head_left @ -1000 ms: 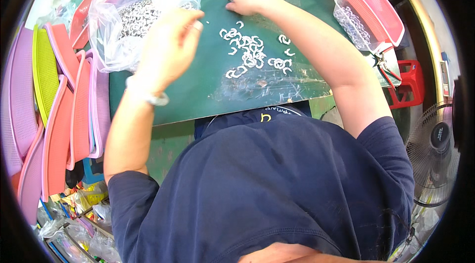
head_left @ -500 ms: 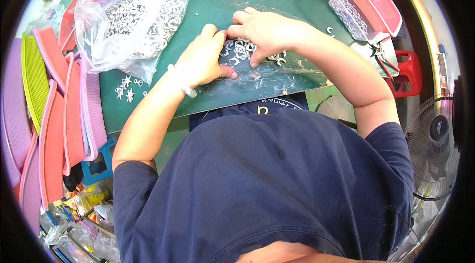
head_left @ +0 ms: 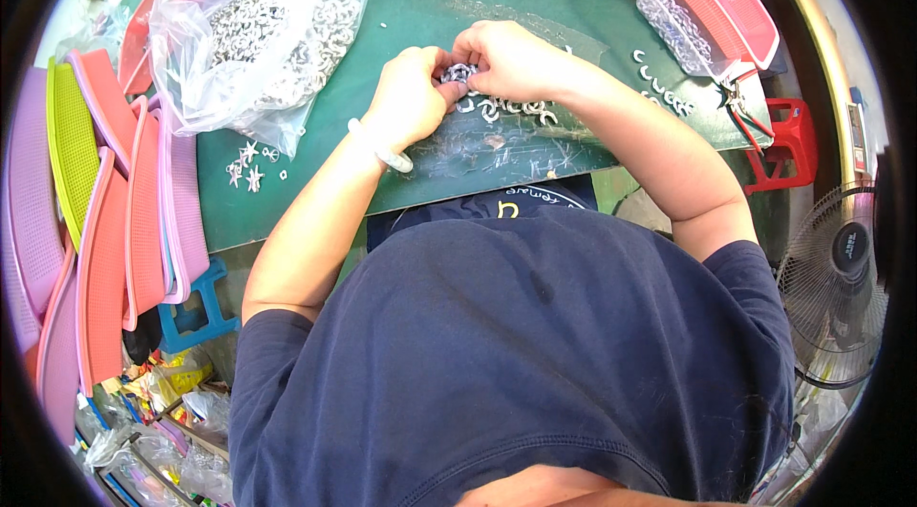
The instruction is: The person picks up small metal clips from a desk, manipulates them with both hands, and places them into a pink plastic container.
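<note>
Head view: the left hand and right hand were close together over the green tabletop, fingertips curled around a cluster of silvery crescent pieces grasped between them; whether it was lifted cannot be told. Loose crescents lay just beside the right hand; a clear plastic bag holding many small pieces stood to the left.

White lettering curved across a dark blue cloth at the near edge of the counter, with a yellow, letter-like mark just beside it — partly hidden. Past the right edge, pale print stood on the dark fan hub — too small to read.
</note>
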A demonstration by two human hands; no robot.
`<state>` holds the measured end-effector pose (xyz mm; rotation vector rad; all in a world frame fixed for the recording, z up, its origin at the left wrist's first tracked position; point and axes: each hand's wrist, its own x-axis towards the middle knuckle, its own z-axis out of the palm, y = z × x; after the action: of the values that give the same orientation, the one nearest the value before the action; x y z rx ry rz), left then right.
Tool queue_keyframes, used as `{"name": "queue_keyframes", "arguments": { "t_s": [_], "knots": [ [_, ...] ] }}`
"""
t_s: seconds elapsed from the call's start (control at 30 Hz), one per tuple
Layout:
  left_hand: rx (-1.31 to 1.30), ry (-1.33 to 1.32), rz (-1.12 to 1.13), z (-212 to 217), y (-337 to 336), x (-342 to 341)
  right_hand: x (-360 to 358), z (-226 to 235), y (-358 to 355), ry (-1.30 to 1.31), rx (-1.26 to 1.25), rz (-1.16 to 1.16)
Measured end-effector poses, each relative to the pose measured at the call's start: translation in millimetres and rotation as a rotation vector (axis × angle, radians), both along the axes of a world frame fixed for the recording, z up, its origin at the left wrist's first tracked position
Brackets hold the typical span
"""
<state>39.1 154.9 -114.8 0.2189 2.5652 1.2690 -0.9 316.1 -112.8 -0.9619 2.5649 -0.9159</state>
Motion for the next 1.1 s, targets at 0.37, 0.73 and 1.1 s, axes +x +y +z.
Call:
{"name": "queue_keyframes", "arguments": {
  "t_s": [0.37, 0.73, 1.1],
  "knots": [
    [0.984, -0.404, 0.297, -7, 0, 1, 19, 2, -5, -0.098, -0.313, -0.241],
    [1.696, -0.779, 0.181, -16, -9, 5, 22, 35, 1, -0.019, -0.61, -0.198],
    [1.597, -0.702, 0.265, -3, 1, 20, 25, 12, 17, 0.112, -0.413, -0.103]
  ]
}}
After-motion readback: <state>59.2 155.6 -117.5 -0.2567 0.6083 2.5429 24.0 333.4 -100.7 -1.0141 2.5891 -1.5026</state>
